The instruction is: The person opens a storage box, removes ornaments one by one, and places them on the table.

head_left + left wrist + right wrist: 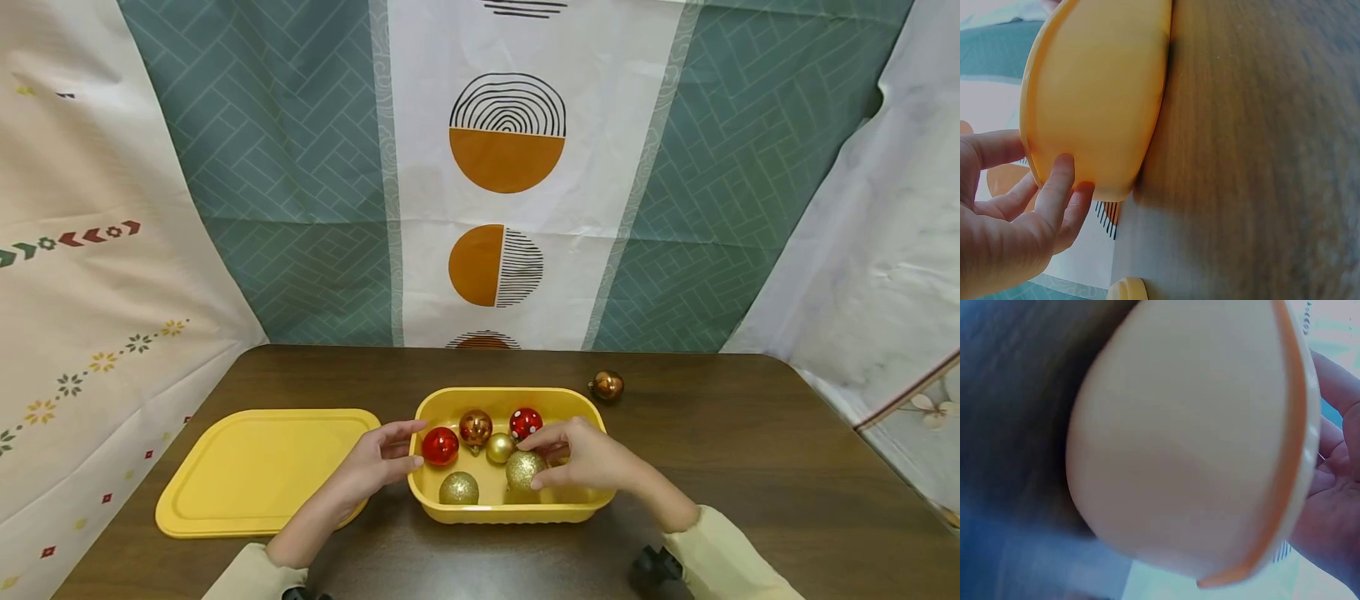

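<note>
- Right hand (581, 454): thumb and fingers pinch the large glitter ball (525, 469) inside the yellow tub (517, 515), right of centre. Contact with the tub floor cannot be confirmed.
- Left hand (371, 458): grips the tub's left end, with fingers on both sides of the rim.
- Adjacent to the large glitter ball: the small gold ball (500, 448) sits just behind and to its left; the dotted red ball (526, 422) lies farther back, near the right fingers.
- Left half of the tub: the plain red ball (439, 447), copper ball (476, 427) and second glitter ball (458, 488).
- Obstructions: the right hand covers part of the tub's right end. In the right wrist view, the tub wall hides the balls.
- Surface (750, 433): the yellow lid (262, 467) lies flat left of the tub, partly behind the left forearm. The brown ball (607, 386) rests beyond the tub's back right corner.
- Rear: a patterned cloth (600, 83) hangs behind the surface.
</note>
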`<act>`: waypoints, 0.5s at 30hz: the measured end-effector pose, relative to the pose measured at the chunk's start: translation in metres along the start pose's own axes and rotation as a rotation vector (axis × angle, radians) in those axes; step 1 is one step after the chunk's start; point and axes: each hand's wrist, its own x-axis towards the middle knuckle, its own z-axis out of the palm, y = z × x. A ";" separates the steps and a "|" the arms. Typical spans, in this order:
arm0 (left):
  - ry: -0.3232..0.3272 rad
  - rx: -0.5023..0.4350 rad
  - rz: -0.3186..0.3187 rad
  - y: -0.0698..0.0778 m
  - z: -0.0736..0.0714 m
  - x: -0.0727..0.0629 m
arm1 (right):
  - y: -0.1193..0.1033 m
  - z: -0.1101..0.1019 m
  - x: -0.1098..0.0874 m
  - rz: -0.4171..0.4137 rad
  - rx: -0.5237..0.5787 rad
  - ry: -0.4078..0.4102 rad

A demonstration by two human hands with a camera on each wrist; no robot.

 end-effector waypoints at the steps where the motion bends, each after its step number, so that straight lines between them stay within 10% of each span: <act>1: 0.000 -0.001 0.000 0.000 0.000 0.000 | 0.000 -0.003 -0.001 0.002 -0.002 0.009; 15: 0.003 0.003 -0.001 0.000 -0.001 -0.002 | 0.009 -0.049 -0.028 0.049 -0.002 0.208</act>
